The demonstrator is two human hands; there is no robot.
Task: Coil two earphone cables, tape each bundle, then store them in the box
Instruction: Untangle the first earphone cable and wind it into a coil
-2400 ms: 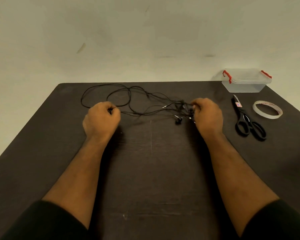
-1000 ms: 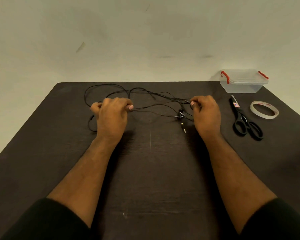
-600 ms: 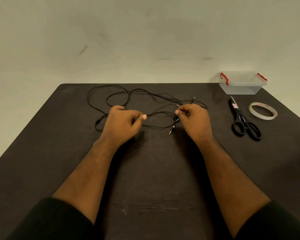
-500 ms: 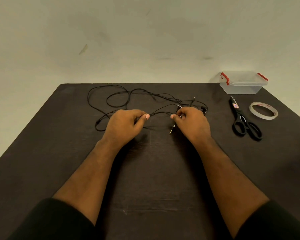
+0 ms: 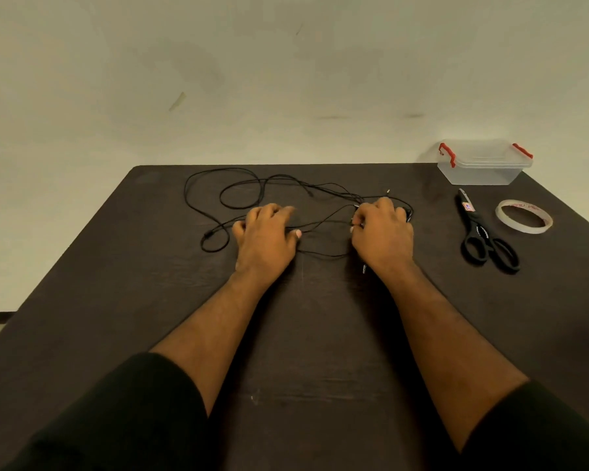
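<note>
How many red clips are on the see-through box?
2. One red clip sits on the left end of the box, and the other red clip sits on its right end. The box's far side is hidden, so more could be there.

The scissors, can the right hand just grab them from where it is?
Probably yes. The scissors lie flat on the table, just right of the right hand, with bare tabletop between. But that hand is pinching the earphone cables, so it must let go first.
</note>
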